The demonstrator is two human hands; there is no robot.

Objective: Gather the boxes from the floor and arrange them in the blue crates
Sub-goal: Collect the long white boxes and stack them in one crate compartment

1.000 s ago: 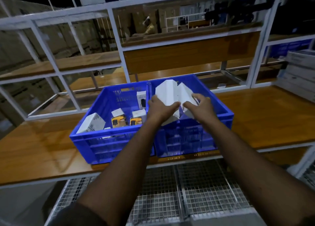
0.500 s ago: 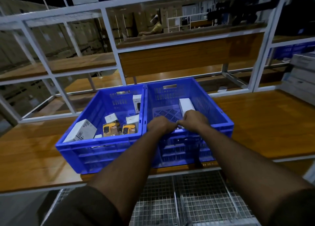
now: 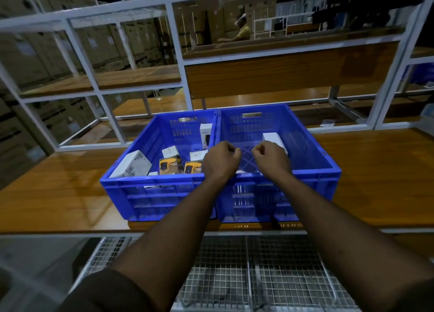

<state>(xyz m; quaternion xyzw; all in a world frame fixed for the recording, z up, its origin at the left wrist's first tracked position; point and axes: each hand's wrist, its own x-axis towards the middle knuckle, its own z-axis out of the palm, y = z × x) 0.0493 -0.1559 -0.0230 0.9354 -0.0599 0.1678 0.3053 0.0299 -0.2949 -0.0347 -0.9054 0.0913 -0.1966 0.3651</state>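
Note:
Two blue crates stand side by side on a wooden shelf: the left crate (image 3: 150,182) and the right crate (image 3: 314,170). Several small boxes lie in the left crate, among them a white box (image 3: 131,164), two yellow-black boxes (image 3: 169,166) and an upright white box (image 3: 206,135). A white box (image 3: 272,136) lies in the right crate, partly hidden by my right hand (image 3: 272,159). My left hand (image 3: 220,161) and right hand hover close together over the right crate's near side, fingers curled, holding nothing. A white sliver of another box (image 3: 240,171) shows beneath them.
The wooden shelf (image 3: 58,189) runs left and right of the crates inside a white metal frame (image 3: 178,53). Wire mesh baskets (image 3: 234,276) sit below the shelf's front edge. A person (image 3: 242,29) sits far behind the rack.
A second ago both hands held white boxes above the right crate. They lowered them into it, let go and have now risen slightly, empty.

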